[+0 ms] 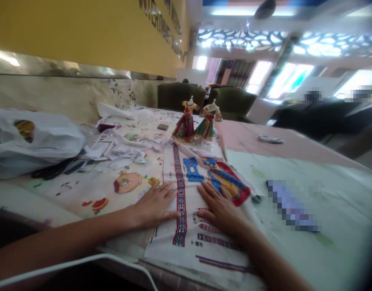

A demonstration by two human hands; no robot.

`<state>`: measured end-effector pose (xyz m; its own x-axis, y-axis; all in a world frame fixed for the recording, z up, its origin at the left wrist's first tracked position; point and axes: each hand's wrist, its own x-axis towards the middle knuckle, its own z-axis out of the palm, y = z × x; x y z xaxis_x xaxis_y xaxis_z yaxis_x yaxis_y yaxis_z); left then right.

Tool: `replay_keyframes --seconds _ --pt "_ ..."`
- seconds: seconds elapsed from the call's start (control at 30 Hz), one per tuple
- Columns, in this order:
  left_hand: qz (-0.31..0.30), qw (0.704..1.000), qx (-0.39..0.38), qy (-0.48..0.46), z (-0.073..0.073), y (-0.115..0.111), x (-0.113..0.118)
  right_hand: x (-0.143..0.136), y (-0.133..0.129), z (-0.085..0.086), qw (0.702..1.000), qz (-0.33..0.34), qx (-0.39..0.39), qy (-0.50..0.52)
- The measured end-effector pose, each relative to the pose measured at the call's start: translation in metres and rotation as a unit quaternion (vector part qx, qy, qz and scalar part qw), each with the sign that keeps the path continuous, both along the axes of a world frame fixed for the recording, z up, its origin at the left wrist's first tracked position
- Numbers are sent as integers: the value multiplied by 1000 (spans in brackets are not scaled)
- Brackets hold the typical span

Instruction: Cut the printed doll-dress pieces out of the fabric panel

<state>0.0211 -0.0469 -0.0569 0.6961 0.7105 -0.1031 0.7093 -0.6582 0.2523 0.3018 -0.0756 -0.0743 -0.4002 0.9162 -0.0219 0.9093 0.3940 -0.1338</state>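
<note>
A white printed fabric sheet (167,236) lies flat on the table before me, bearing a long patterned red-and-black band, a blue garment piece and a yellow, blue and red skirt shape. My left hand (155,204) rests on its left edge, fingers stretched out and the thumb on the band. On the sheet's right half lies my right hand (217,206), flat with fingers spread, just below the printed blue piece (193,169). Neither hand grips anything. Beyond the sheet stand two miniature dresses on small stands, one dark red (187,123) and one green (207,125).
A white plastic bag (37,137) bulges at the left. Paper and fabric scraps (122,155) lie beside it, with a small grey block (163,127) farther back. On the right are a blurred-out purple object (291,206) and a small pale item (270,140). A white cable (107,256) crosses the lower left.
</note>
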Motion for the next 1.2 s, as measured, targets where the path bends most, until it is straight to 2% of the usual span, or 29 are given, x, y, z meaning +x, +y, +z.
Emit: replay_keyframes --seconds 0.07,0.13,0.27,0.33,0.47,0.6,0.7,0.77,0.8,0.83,0.87,0.9,0.97,1.07,1.13,1.2 --pt "11 999 36 -36 1 15 2 -2 -2 4 1000 14 3 13" --pt "23 996 66 -52 1 39 7 -7 -6 10 998 51 7 36" --pt "56 998 41 -11 -7 106 18 -20 -16 19 979 175 -57 84" --pt "61 998 31 6 -13 137 21 -25 -21 20 968 207 -100 99" --pt "26 999 17 26 -16 177 25 -28 -23 15 966 193 -125 115" --pt "9 999 20 32 -15 193 29 -28 -20 12 970 178 -118 119" --pt "9 999 36 22 -12 190 34 -29 -19 15 973 174 -92 117" --pt "13 998 56 5 -7 178 36 -27 -17 20 979 165 -43 114" --pt "15 997 72 -11 -3 169 36 -23 -15 23 984 140 0 113" --pt "9 996 86 -28 1 158 35 -17 -13 28 989 92 49 108" --pt "5 994 97 -45 6 146 32 -9 -11 32 990 10 98 100" --pt "9 992 108 -68 10 133 27 1 -9 37 980 -107 146 87" --pt "51 982 103 -150 19 108 14 28 -5 44 950 -245 181 67" --pt "134 972 -15 -193 28 75 -5 69 0 46 912 -372 170 31" --pt "166 967 -71 -182 31 60 -14 89 3 39 908 -401 124 11" --pt "186 971 -76 -132 31 50 -18 98 6 29 916 -395 75 0"
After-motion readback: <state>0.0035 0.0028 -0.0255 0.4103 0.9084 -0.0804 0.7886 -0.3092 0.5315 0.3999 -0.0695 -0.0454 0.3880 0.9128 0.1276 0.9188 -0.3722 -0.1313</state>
